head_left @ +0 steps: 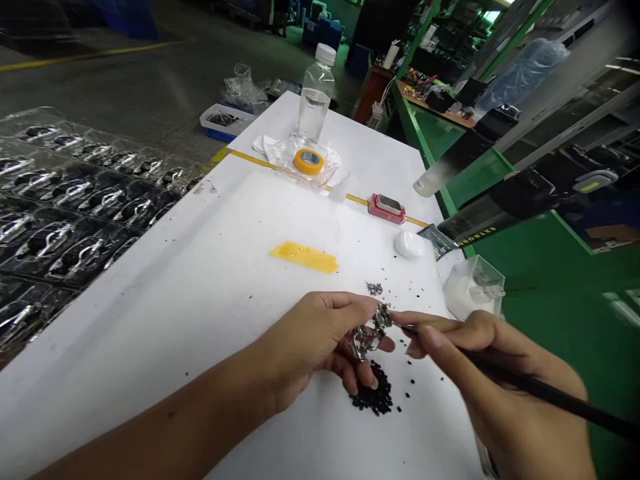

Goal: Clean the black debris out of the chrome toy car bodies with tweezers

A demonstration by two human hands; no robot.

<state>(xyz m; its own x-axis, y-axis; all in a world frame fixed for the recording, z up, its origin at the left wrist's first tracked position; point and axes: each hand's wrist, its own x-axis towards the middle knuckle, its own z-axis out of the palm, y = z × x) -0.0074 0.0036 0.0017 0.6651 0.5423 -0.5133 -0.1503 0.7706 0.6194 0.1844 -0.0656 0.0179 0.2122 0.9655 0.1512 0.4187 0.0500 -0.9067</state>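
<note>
Left hand [305, 340] curled nearly closed, fingers and thumb pinching a crumpled chrome metal part [369, 337]. Right hand [480, 353] closed around a slim black tool [545, 393], its tip hidden behind the fingers, right beside the chrome part. Just below both hands, a heap of black granules [373, 393] on the white table [150, 333], with loose specks around it; just above, a small patch of grey metal flakes [374, 288]. Toward the far end, a yellow strip [304, 257], a white round case [409, 244] and a red-framed metal item [387, 208]. Near the right edge, a clear plastic box [473, 288]. At the far end, a roll of yellow tape [309, 161] and a plastic water bottle [315, 93]. Beyond the left edge, blister trays of chrome parts [75, 207].
</note>
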